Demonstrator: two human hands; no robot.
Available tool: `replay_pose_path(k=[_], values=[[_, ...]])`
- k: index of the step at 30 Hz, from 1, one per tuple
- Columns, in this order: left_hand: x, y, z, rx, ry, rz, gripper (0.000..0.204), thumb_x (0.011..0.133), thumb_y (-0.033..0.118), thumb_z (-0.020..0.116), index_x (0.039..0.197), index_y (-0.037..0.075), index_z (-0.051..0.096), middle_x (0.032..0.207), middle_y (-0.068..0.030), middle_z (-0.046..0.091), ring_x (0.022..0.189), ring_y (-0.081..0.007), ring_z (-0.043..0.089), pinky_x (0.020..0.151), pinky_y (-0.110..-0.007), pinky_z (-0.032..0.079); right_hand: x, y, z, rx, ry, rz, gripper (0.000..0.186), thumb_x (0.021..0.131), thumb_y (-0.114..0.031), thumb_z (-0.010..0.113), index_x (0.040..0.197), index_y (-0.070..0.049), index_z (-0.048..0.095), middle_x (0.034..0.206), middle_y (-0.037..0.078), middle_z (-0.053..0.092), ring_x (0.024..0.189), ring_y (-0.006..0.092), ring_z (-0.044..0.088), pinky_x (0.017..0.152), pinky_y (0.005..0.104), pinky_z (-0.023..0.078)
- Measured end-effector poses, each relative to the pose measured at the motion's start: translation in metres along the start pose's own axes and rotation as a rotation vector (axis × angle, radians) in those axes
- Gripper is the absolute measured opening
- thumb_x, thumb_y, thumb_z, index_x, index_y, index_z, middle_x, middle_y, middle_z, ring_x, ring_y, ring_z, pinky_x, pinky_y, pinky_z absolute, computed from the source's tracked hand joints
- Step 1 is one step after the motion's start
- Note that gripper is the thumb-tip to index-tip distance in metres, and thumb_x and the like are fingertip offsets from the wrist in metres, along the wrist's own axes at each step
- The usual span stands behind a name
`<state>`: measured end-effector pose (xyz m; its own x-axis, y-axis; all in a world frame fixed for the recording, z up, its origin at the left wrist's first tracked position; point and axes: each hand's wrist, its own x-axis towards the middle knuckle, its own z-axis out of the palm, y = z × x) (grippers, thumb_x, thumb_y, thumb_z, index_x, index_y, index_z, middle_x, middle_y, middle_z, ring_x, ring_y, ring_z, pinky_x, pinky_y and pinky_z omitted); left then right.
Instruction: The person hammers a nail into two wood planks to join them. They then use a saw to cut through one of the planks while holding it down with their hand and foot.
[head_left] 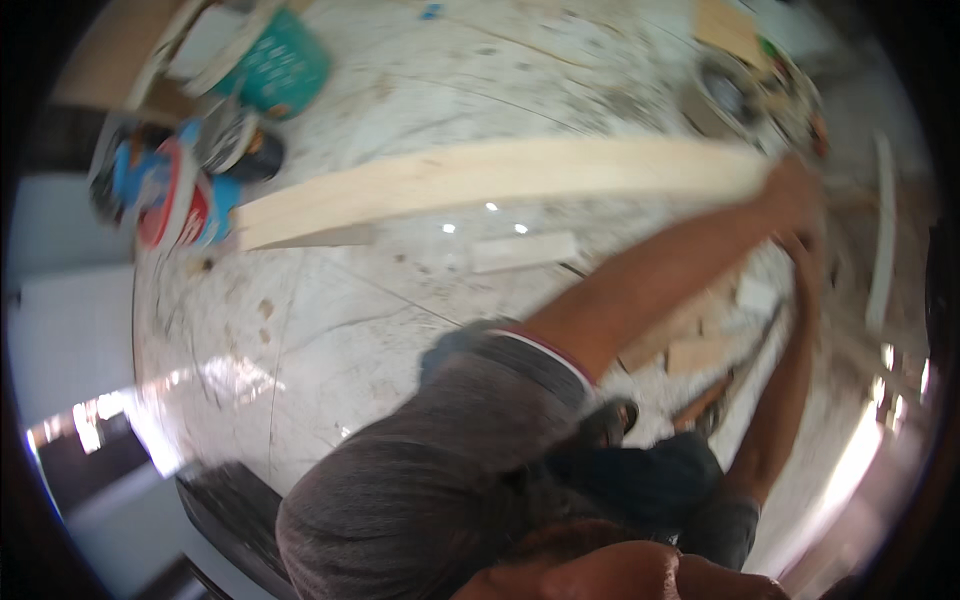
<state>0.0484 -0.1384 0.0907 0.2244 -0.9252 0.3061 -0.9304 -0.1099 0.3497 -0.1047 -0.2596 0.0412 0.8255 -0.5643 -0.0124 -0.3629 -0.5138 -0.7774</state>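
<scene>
A long pale wooden board [500, 175] stretches across the view, its left end beside the paint buckets. At the board's right end is my left hand [790, 190], closed round that end as far as the blur lets me see. Just below it is my right hand [803, 248], close to the left one; its fingers are smeared and what it holds is unclear. A darker strip shows under the board's left part. On the floor below the board lies a short white piece [525, 252].
At the upper left stand a teal bucket [285, 65], a dark tub [245, 145] and a red and white bucket [185, 205]. A round container [725, 90] with assorted items sits upper right. Wood offcuts [698, 354] lie near my right forearm. The tiled floor [330, 330] is stained.
</scene>
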Motion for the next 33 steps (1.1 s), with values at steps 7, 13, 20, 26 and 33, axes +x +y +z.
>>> replay_pose_path(k=[7,13,20,26,33], values=[[-0.037,0.057,0.006,0.3,-0.152,-0.037,0.047,0.087,0.031,0.056,0.126,0.005,0.059,0.137,-0.0155,0.05,0.125,-0.0344,0.044,0.106,-0.054,0.027,0.003,-0.101,-0.022,0.137,0.121,0.237,0.049,0.1,-0.032,0.043,0.136,0.001,0.048,0.14,0.014,0.047,0.129,0.027,0.045,0.107,0.0373,0.035],[-0.047,0.041,-0.017,0.215,-0.191,0.076,0.043,0.086,0.03,0.057,0.121,0.006,0.061,0.134,-0.013,0.052,0.122,-0.0319,0.048,0.103,-0.05,0.031,0.021,-0.099,-0.029,-0.462,-0.178,0.029,0.051,0.101,-0.035,0.041,0.139,-0.001,0.045,0.138,0.013,0.05,0.126,0.025,0.047,0.106,0.0342,0.034],[-0.045,-0.007,-0.028,0.126,-0.073,0.1,0.033,0.085,0.027,0.06,0.113,0.01,0.065,0.126,-0.0089,0.058,0.116,-0.0277,0.053,0.097,-0.045,0.038,0.075,-0.057,-0.024,0.141,-0.058,0.208,0.051,0.101,-0.035,0.041,0.139,-0.001,0.044,0.137,0.013,0.05,0.125,0.0247,0.048,0.106,0.0331,0.033],[-0.039,-0.027,-0.033,0.088,0.007,0.128,0.026,0.083,0.024,0.062,0.106,0.013,0.069,0.119,-0.0054,0.064,0.112,-0.0241,0.058,0.092,-0.04,0.044,0.09,-0.084,0.013,0.439,0.122,0.413,0.047,0.1,-0.03,0.044,0.136,-0.001,0.046,0.134,0.012,0.052,0.122,0.0225,0.05,0.104,0.0329,0.035],[0.015,-0.047,-0.044,-0.106,0.008,-0.089,0.032,0.076,0.031,0.066,0.104,0.015,0.069,0.101,-0.0051,0.07,0.093,-0.0247,0.068,0.082,-0.04,0.05,0.148,0.053,0.017,-0.186,0.071,-0.319,0.039,0.095,-0.024,0.054,0.127,-0.002,0.053,0.121,0.012,0.059,0.11,0.0232,0.056,0.095,0.0364,0.044]])
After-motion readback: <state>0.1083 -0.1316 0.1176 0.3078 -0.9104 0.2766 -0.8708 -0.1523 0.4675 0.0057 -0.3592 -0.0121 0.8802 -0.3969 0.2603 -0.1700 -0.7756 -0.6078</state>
